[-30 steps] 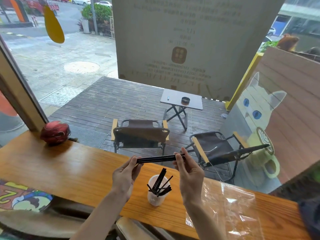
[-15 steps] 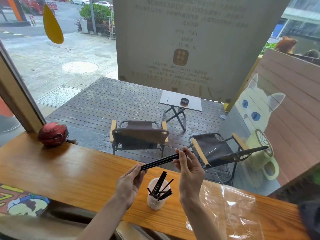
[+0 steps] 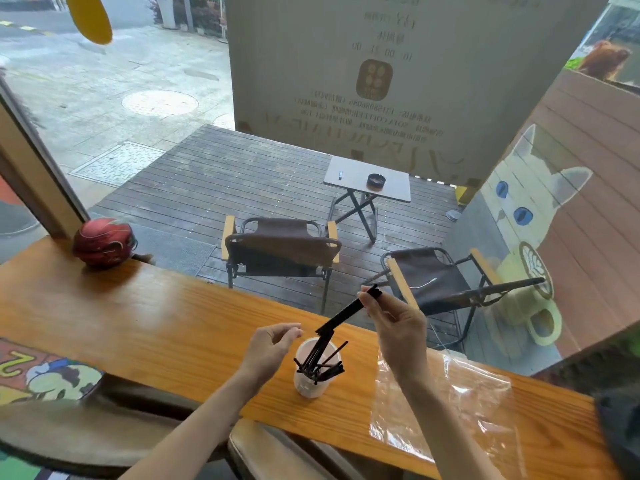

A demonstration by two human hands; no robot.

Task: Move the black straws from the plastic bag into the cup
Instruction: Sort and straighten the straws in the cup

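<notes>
Head view: right hand [image 3: 398, 327] pinches black straws [image 3: 346, 313] by their top, tilted toward the paper cup [image 3: 313, 379]; left hand [image 3: 273, 344], fingers loosely curled, apparently empty, waits beside.

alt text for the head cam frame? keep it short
A person's right hand pinches a bundle of black straws, tilted down toward a white cup already holding straws. The left hand hovers empty beside the cup. Both sit on a wooden counter, a clear plastic bag lying to the right.
</notes>
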